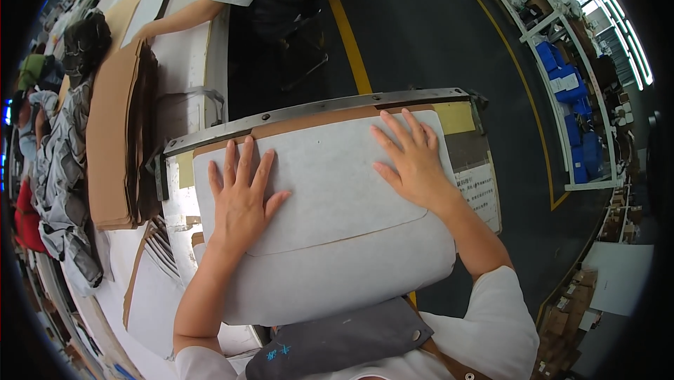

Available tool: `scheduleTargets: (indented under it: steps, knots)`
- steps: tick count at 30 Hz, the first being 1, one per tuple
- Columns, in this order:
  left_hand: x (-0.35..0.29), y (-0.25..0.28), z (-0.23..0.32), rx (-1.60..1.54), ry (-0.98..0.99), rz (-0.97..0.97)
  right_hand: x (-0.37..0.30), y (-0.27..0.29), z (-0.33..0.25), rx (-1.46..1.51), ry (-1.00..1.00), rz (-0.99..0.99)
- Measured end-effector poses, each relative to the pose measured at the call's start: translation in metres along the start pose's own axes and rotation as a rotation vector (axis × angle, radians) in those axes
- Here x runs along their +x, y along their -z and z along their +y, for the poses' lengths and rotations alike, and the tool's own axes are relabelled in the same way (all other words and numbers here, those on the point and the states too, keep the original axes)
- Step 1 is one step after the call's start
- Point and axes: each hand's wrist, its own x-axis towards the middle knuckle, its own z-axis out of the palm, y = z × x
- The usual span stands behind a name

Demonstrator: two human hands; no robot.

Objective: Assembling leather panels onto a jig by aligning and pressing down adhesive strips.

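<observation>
A large white sheet [326, 187] lies over a small worktable in front of me, its near part curving down over the edge toward my body. A slit or seam line crosses it near the bend. Along its far edge shows a strip of brown sheet [316, 121], its material unclear. My left hand [242, 201] presses flat on the sheet's left side with spread fingers, fingertips at the brown strip. Flat on the right side rests my right hand [414, 159], fingers apart, fingertips close to the far edge. Neither hand grips anything.
A metal bar [316, 107] bounds the worktable's far edge. Left, a long bench carries a stack of brown sheets [116, 141], a dark bag [86, 41] and grey cloth [60, 183]. A co-worker's arm [179, 20] reaches there. Shelves with blue bins [565, 85] stand right.
</observation>
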Motion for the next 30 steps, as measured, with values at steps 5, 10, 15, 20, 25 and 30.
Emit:
scheduleTargets:
  steps: [5,10,15,20,25,30]
  knots:
    - [0.0,0.001,-0.001,-0.01,0.003,-0.008,0.002,0.002,-0.001,0.02,-0.004,-0.011]
    - [0.0,0.002,-0.001,-0.008,-0.022,0.019,0.001,0.004,-0.002,0.021,-0.007,-0.025]
    - [0.0,0.003,0.0,-0.017,-0.023,0.026,0.0,0.004,-0.001,0.018,-0.015,-0.02]
    - [0.0,0.001,-0.002,0.001,-0.005,0.022,0.003,0.0,-0.003,0.027,-0.005,-0.02]
    - [0.002,0.0,0.004,-0.025,0.007,0.006,0.003,0.005,-0.001,0.039,0.007,-0.04]
    - [0.001,-0.001,0.003,-0.01,-0.003,0.042,0.002,0.009,-0.003,-0.006,-0.035,-0.085]
